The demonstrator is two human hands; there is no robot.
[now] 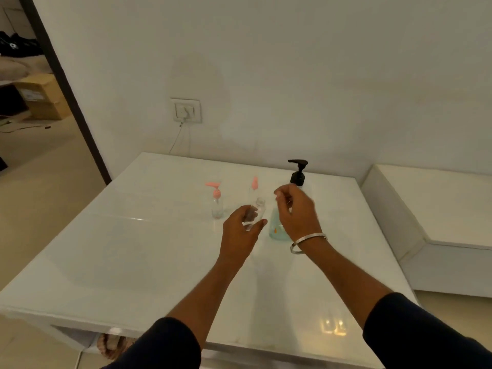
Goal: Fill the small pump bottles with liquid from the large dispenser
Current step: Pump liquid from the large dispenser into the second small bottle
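My left hand [241,227] grips a small clear bottle [259,209] with its neck uncovered, just above the white table [138,262]. To its right stands the large dispenser [277,230], which has pale blue liquid and a black pump head [298,169]. My right hand [295,211] hovers in front of the dispenser's neck. Its fingers are loosely curled, with nothing visible in them, and it hides the neck. A second small clear bottle [217,206] with a pink pump stands to the left. Another pink pump top [254,182] shows behind the held bottle. What it sits on is unclear.
The table stands against a white wall with a socket [186,110] and a thin cable hanging from it. A low white ledge [426,209] lies to the right. A doorway at the left opens onto a floor with boxes [45,99].
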